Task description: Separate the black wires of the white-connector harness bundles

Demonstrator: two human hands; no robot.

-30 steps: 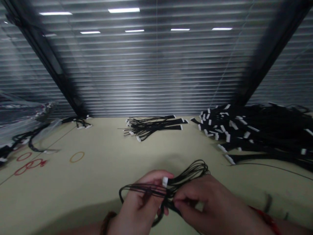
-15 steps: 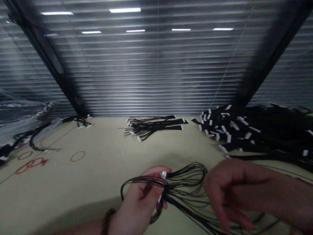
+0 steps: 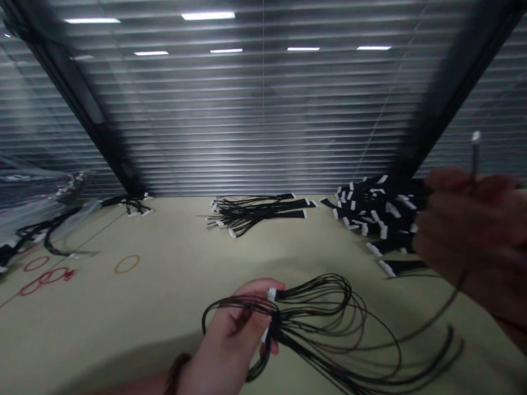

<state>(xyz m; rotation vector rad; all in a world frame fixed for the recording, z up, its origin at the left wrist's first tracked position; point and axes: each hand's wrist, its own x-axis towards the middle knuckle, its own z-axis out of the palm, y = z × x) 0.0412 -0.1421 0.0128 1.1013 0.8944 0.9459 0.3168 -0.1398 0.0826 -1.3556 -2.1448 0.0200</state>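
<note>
My left hand (image 3: pixel 233 340) is closed around the middle of a looped bundle of thin black wires (image 3: pixel 325 323), with a white connector (image 3: pixel 272 294) showing above my thumb. Loops of wire fan out to the right over the table. My right hand (image 3: pixel 473 230), blurred and raised at the right edge, is closed on one end of the wires, and a white-tipped end (image 3: pixel 476 144) sticks up above the fingers. Strands run from it down to the bundle.
A beige table (image 3: pixel 164 285) carries a large heap of black cables with white connectors (image 3: pixel 395 219) at the right, a smaller bunch (image 3: pixel 255 211) at the back centre, rubber bands (image 3: pixel 127 264) and clear bags with cables (image 3: pixel 37 219) at the left. Slatted blinds stand behind.
My right hand left the bundle by my left hand and rose up to the right, drawing wire ends out. The loops have spread wider. My left hand stayed put.
</note>
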